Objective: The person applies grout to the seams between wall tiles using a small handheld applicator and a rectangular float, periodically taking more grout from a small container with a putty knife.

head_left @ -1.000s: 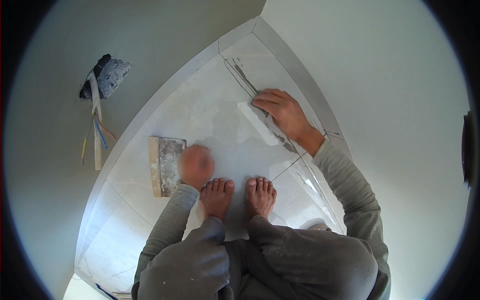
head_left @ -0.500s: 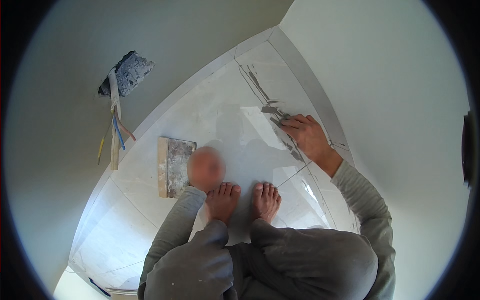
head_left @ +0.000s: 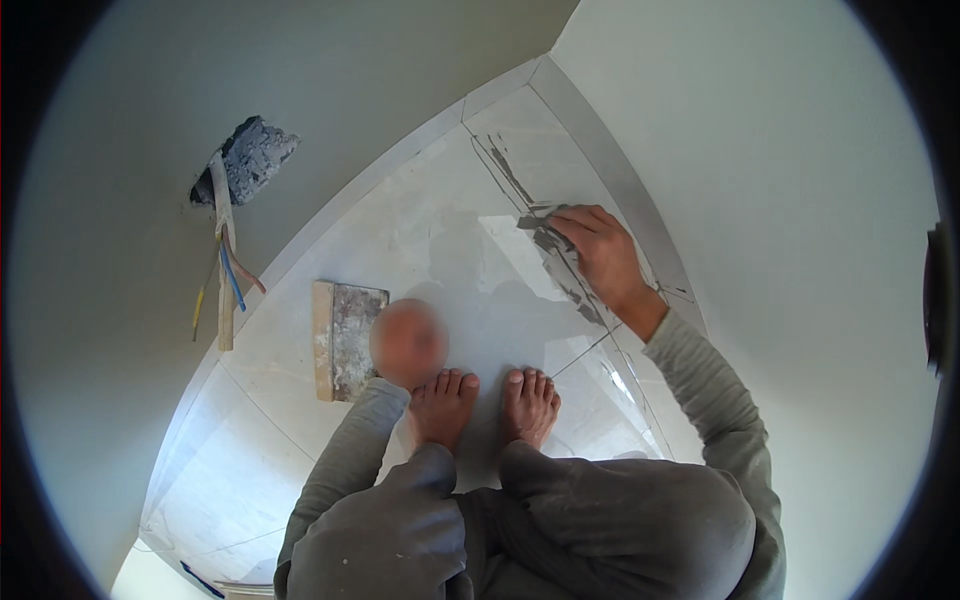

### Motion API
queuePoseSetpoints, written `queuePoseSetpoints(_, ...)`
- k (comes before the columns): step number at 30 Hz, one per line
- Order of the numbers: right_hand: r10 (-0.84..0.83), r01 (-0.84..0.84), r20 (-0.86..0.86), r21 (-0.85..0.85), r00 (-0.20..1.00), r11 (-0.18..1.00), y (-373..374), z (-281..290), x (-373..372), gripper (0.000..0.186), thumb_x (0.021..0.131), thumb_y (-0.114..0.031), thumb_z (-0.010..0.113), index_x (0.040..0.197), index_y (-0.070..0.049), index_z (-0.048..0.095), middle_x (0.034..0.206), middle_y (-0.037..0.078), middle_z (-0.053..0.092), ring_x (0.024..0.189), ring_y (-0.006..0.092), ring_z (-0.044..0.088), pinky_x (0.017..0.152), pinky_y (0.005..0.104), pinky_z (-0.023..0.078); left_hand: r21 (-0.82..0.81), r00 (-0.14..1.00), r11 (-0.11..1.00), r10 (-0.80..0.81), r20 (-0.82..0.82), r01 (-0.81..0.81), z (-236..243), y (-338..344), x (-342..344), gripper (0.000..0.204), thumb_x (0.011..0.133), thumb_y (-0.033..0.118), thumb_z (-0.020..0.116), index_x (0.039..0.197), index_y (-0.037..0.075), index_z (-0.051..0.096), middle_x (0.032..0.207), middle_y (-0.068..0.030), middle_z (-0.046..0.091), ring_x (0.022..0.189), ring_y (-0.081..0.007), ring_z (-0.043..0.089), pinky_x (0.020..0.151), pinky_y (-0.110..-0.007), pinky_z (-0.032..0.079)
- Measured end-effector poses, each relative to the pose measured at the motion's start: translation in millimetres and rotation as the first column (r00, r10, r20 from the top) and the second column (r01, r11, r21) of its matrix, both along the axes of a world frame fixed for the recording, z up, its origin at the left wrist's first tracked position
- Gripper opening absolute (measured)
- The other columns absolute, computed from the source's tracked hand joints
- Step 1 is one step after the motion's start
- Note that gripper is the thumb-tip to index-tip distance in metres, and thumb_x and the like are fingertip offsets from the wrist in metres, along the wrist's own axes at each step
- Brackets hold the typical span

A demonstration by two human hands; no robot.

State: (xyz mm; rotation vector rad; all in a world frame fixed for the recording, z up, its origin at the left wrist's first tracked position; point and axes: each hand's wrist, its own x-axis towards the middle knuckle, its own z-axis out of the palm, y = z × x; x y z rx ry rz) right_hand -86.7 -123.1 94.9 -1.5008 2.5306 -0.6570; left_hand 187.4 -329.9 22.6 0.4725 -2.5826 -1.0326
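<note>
On the pale tiled floor (head_left: pixel 440 190), my right hand (head_left: pixel 605 262) is closed, its fingertips pressed down at a joint smeared with dark grey grout (head_left: pixel 550 243). Whatever it pinches is too small and dark to make out. A round blur covers my left hand (head_left: pixel 409 342), so its fingers are hidden. Right beside that hand lies or is held a flat rectangular plate (head_left: pixel 358 340), its face stained grey and white, with a tan strip along its left edge. Whether the hand grips it cannot be told.
My bare feet (head_left: pixel 445 405) are between the hands. A grey skirting (head_left: pixel 590 130) runs along both walls to the corner. From a broken hole (head_left: pixel 258 160) in the left wall hang a white conduit and loose wires (head_left: pixel 232 270).
My right hand has slid farther from me along the grouted joint and a little left. My left hand stays beside the plate. The whole view has shifted slightly.
</note>
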Motion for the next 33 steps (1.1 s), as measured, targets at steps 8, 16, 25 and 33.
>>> queuePoseSetpoints(8,-0.093,0.081,0.152,0.081,0.984,0.993,-1,9,19,0.040,0.075,0.011,0.063,0.110,-0.007,0.074,0.110,0.005,0.074,0.104,0.0291,0.065,0.089,0.0386,0.057,0.016,1.000,1.000,0.006,-0.003,-0.006,1,-3,7,0.019,0.074,-0.001,0.062,0.090,0.009,0.064,0.089,-0.0089,0.064,0.079,-0.0351,0.058,0.071,-0.046,0.050)
queuePoseSetpoints(16,0.153,-0.147,0.095,-0.066,0.984,0.987,-48,-12,-24,0.035,0.076,0.008,0.064,0.108,-0.006,0.073,0.109,0.005,0.072,0.109,0.0289,0.063,0.093,0.0400,0.054,-0.005,1.000,1.000,-0.013,0.021,0.013,2,-4,4,0.019,0.075,-0.003,0.060,0.090,0.007,0.065,0.090,-0.0108,0.063,0.082,-0.0351,0.059,0.074,-0.045,0.049)
queuePoseSetpoints(25,0.201,-0.217,0.167,0.089,0.965,0.972,47,-1,13,0.031,0.075,0.002,0.067,0.105,-0.007,0.072,0.107,0.005,0.071,0.107,0.0278,0.063,0.091,0.0401,0.052,0.007,1.000,1.000,-0.002,0.023,0.002,4,0,4,0.019,0.075,-0.003,0.060,0.091,0.007,0.065,0.091,-0.0114,0.063,0.083,-0.0359,0.059,0.074,-0.045,0.049)
queuePoseSetpoints(33,0.091,-0.203,0.281,0.400,0.955,0.894,116,28,51,0.031,0.078,0.007,0.064,0.105,-0.005,0.074,0.107,0.011,0.074,0.104,0.0310,0.067,0.090,0.0417,0.054,-0.001,1.000,1.000,-0.006,0.024,0.006,5,-3,5,0.018,0.076,-0.003,0.060,0.091,0.007,0.065,0.090,-0.0116,0.064,0.083,-0.0359,0.059,0.075,-0.045,0.049)
